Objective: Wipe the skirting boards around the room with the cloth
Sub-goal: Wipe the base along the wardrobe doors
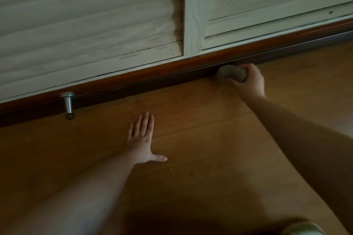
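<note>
Right hand (250, 80) grips the bunched cloth (232, 75), seemingly pressed against the skirting board (152, 80); left hand (142, 139) lies flat on the floor (210, 129), bracing.

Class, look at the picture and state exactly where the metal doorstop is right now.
In the head view the doorstop sits at the left, fixed to the dark skirting board, sticking out over the wooden floor, up and left of the left hand.

Home room, louvred closet doors (86, 30) (pale wood), wooden floor (200, 139), doorstop (68, 105)
</note>
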A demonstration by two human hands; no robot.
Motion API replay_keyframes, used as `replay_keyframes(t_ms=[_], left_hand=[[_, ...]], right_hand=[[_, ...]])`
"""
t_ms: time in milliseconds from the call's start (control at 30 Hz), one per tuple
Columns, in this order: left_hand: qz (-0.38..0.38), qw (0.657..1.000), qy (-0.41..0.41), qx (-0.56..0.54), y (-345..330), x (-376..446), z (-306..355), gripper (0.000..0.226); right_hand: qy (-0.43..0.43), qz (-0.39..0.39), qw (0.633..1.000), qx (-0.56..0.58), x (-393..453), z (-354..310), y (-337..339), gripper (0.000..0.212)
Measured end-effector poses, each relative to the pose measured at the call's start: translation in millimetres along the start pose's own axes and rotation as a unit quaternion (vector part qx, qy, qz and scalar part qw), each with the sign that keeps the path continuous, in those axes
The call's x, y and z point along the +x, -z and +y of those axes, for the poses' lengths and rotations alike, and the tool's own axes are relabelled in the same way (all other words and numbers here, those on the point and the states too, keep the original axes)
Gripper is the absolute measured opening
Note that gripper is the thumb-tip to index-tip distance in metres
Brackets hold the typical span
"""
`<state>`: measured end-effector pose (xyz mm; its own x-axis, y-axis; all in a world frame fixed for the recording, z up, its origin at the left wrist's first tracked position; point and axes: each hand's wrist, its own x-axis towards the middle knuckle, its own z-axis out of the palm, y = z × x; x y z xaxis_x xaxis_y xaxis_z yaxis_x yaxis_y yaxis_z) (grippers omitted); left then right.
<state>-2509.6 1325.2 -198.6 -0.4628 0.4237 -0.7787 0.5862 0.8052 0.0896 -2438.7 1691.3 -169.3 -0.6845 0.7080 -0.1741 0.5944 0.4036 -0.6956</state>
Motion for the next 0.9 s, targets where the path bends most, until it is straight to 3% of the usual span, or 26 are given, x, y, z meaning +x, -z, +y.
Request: replay_keyframes(t_ms=[133,300,400,600,767,900], left_hand=[[-0.002,1.000,0.002,-0.001,1.0,-1.5,2.0,0.152],[-0.008,1.000,0.007,0.007,2.6,-2.2,4.5,0.152],[-0.008,1.000,0.005,0.009,2.6,-2.7,4.0,0.151],[0.005,1.000,-0.004,0.009,0.6,-3.1,1.3,0.151],[0.015,1.000,0.001,0.011,-0.1,-2.7,0.9,0.151],[0.014,1.000,0.004,0.007,-2.5,-2.2,-1.4,0.152]], right_hand=[[-0.051,0.065,0.997,-0.015,12.3,18.5,23.7,0.049],[-0.157,0.156,0.973,0.063,3.1,17.1,23.7,0.049],[-0.109,0.122,0.985,0.048,-25.5,4.6,2.8,0.052],[0.081,-0.041,0.992,0.084,-87.2,-63.2,-77.1,0.053],[0.113,-0.023,0.985,0.127,-97.2,-116.5,-120.9,0.047],[0.109,-0.002,0.987,0.116,-80.8,-116.4,-118.6,0.045]])
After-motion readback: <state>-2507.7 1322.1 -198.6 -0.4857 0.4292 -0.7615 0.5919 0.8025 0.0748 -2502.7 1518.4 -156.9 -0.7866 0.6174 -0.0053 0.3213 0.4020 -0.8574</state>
